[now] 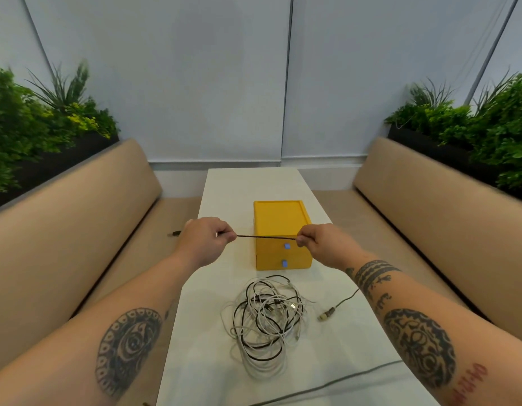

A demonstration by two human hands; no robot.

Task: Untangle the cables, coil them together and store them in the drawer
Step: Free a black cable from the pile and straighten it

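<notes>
Table (224, 197) comes first: long and white, running away from the person between two tan benches. On it stands a yellow drawer box (279, 218), both drawers closed behind their blue knobs (286, 246). Nearer the person, apart from the box, the tangle (265, 317) of white and black cables lies knotted on the tabletop. Above the table and in front of the box, the left hand (205, 238) and right hand (321, 244) each pinch a dark cable (265, 237) with curled fingers. A short stretch of it runs taut and nearly level between them, its long axis crosswise to the table. A plug (174, 233) pokes out past the left hand, so one free end is on that side. Beyond the right hand the cable is hidden, and I cannot tell whether it leads down to the loose connector (326, 314) beside the tangle. Coiling would likely start from the left end.
</notes>
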